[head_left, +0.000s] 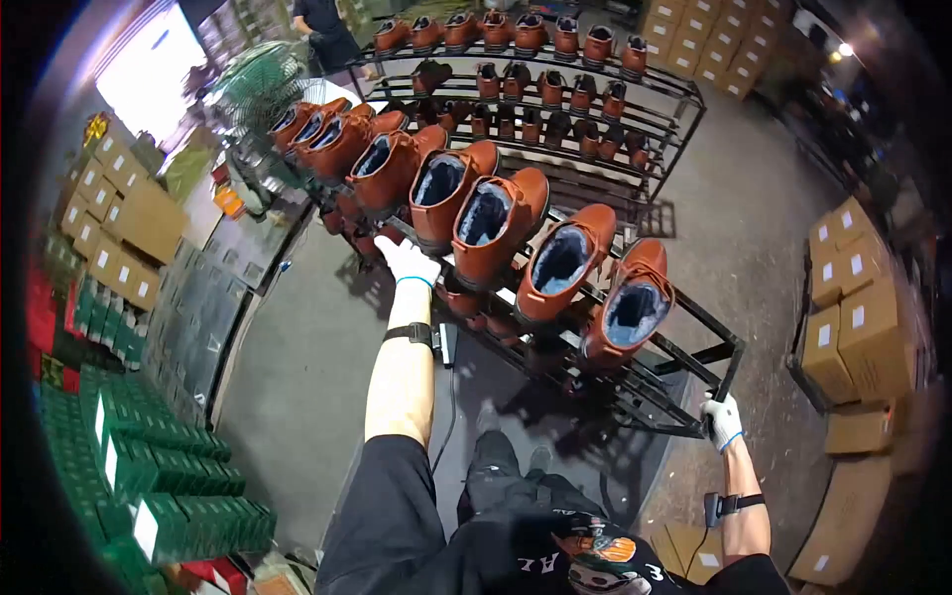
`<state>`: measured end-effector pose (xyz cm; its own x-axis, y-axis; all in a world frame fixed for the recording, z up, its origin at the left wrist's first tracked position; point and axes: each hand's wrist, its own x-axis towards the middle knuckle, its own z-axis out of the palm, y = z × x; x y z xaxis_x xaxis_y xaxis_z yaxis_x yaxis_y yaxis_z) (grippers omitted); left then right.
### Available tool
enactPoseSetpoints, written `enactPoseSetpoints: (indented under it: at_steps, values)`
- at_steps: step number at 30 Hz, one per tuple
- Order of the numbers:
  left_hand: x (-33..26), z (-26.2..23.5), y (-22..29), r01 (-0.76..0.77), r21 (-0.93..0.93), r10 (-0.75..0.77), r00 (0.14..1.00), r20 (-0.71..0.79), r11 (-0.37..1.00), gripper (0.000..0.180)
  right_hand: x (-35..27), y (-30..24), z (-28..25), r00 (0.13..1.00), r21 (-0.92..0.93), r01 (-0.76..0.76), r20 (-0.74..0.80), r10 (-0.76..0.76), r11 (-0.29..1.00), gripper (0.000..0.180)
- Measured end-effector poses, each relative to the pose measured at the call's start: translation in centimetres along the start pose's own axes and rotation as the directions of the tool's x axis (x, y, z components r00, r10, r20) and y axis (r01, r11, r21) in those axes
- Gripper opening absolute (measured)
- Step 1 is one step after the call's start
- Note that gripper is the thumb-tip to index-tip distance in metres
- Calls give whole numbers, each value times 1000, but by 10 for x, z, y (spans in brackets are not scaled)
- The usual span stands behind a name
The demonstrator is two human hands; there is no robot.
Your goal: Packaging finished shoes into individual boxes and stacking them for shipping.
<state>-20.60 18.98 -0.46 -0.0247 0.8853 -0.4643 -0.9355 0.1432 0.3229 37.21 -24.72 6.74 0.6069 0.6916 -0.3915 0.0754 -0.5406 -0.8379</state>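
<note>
A black metal shoe rack runs slantwise before me, from far left to near right. Along its top stands a row of several reddish-brown lace-up shoes with grey fleecy lining, heels toward me; more shoes sit on the lower tiers, partly hidden. My left hand, in a white glove, is closed on the rack's near rail, below the shoes; its fingertips are partly hidden. At the rack's near right end, my gloved right hand wraps round the corner of the frame. Both forearms wear black straps with small devices.
Behind stands a second rack with several tiers of similar shoes. A green fan and a person are at the far left. Green boxes fill the lower left; brown cartons are stacked at right. A cable hangs by my left forearm.
</note>
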Motion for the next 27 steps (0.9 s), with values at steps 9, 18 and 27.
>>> enactPoseSetpoints:
  at_steps: [9,18,27]
  values:
    - [-64,-103,94,254,-54,-223,919,325,966,85,-98,216,2,570,-63,253,-797,-201,966,54]
    - [-239,-206,74,330,-114,-308,935,174,937,86,-197,337,-124,649,200,196,-760,26,960,75]
    - [-420,-164,62,482,-96,-483,876,19,871,76,-243,242,-133,516,-448,-393,-830,-210,803,58]
